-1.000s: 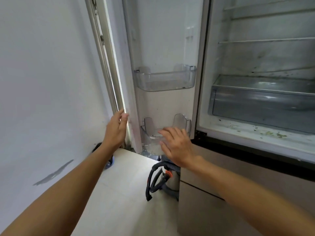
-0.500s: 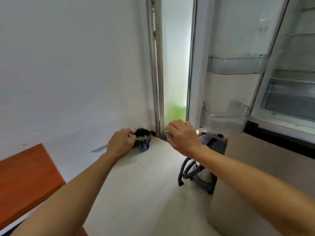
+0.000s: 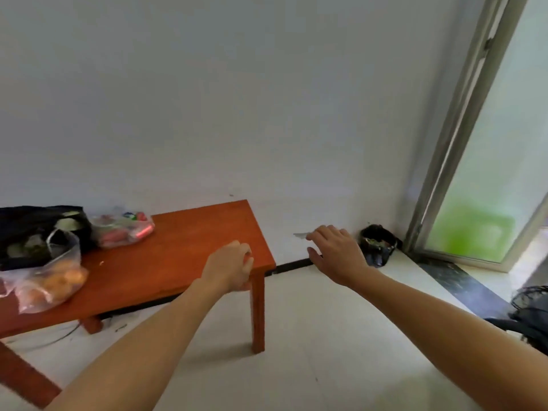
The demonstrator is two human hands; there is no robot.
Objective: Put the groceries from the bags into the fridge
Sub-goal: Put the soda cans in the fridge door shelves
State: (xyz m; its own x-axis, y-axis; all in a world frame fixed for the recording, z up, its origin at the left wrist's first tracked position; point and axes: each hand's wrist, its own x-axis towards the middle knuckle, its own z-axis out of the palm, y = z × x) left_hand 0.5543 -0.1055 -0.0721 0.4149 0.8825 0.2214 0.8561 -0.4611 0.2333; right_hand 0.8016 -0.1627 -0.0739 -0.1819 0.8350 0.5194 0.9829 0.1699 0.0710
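Note:
On the left part of a low red-brown wooden table (image 3: 189, 247) lie the grocery bags. A black bag (image 3: 26, 229) sits at the far left. Beside it is a clear bag of red and green items (image 3: 123, 229), and a clear bag of orange fruit (image 3: 50, 280) lies nearer the front. My left hand (image 3: 228, 266) hangs over the table's right corner, fingers loosely curled, holding nothing. My right hand (image 3: 336, 253) is stretched out to the right of the table, above the floor, fingers relaxed and empty. The fridge is out of view.
A white wall runs behind the table. A dark small pot (image 3: 378, 240) stands on the floor in the corner by a glass door (image 3: 486, 185) with a metal frame. A dark hose and machine (image 3: 530, 315) sit at the right edge. Pale floor tiles lie in front.
The view has swung left, away from the open fridge, onto the table with the bags. Both hands have come away from the fridge door and now hover near the table's right end.

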